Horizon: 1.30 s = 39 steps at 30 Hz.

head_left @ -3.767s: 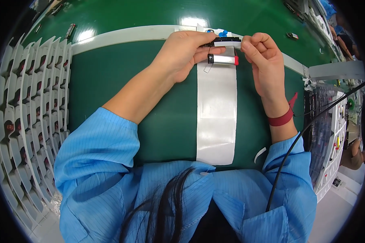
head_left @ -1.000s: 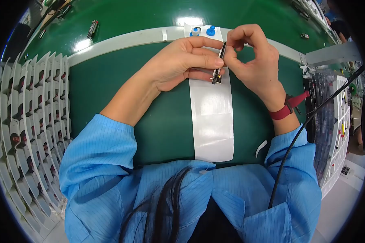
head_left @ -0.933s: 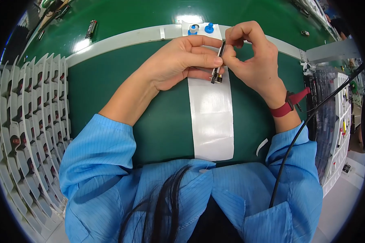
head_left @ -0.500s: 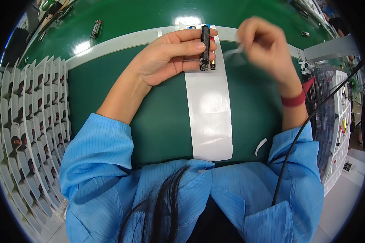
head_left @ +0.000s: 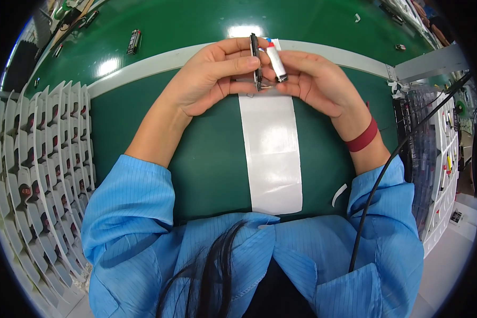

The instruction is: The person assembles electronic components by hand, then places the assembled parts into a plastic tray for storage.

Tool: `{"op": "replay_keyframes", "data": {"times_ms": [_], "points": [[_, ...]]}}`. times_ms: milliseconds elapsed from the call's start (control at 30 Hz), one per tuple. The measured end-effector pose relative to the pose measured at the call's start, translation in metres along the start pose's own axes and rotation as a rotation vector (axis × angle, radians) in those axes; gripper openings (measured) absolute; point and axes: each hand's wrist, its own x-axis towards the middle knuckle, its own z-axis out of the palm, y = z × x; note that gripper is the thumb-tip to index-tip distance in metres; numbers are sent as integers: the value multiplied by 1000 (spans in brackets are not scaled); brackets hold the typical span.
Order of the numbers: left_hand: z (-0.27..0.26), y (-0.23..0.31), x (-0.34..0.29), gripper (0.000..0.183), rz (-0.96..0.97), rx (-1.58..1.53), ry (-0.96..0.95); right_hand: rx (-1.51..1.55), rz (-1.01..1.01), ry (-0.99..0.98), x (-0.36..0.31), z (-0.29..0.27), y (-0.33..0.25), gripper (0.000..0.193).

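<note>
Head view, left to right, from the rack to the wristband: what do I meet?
Pale slotted rack, left hand, slim black part, white piece with a red end, right hand, dark red wristband.

Hands at the counter's far edge, a rack to the left.
The rack [head_left: 42, 159] stands along the left edge of the counter [head_left: 206, 159], the trays [head_left: 421, 164] along its right. A strip [head_left: 271, 153] lies right of the middle, running from far edge to near. Above its far end, a module [head_left: 255, 61] in the left hand [head_left: 217, 71] is left of a cell [head_left: 276, 62] in the right hand [head_left: 318, 79]. A scrap [head_left: 339, 195] lies toward the near right corner; a rail [head_left: 159, 65] borders the far edge.
</note>
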Motion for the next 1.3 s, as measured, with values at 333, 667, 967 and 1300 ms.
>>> {"op": "replay_keyframes", "data": {"times_ms": [333,667,967,1300], "points": [[6,-8,2,37,0,116,150,-291,-188,201,-2,7,3,26],[23,-17,2,42,172,187,319,-725,-535,363,-8,26,5,27],[23,-19,2,42,227,204,322,-734,-550,332,-9,28,5,26],[21,-19,-1,42,257,248,287,-712,-586,329,-8,27,8,23]]}}
